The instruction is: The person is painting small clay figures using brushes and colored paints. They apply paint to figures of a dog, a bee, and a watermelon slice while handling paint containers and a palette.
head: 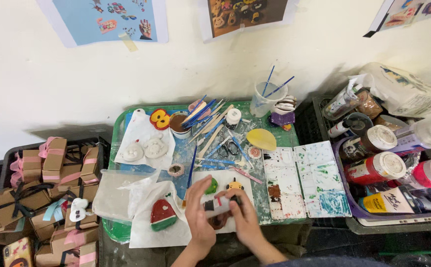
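Note:
My left hand (198, 210) and my right hand (244, 217) meet over the front of a green tray (121, 123). Between them they hold a small paint tube (217, 206), grey-white with a dark cap end toward the right hand. Under the hands lies a white sheet (225, 180) with a green clay piece (211, 186) and a small orange-and-black figure (235, 185). A red and green watermelon-shaped piece (163, 215) rests on plastic to the left of my left hand.
Brushes and sticks (210, 123), a brown paint cup (178, 123), a white paint palette (307, 180) and a water cup (267, 99) fill the tray area. Paint bottles sit in a bin (391, 168) at right; ribboned cardboard boxes (52, 183) are stacked at left.

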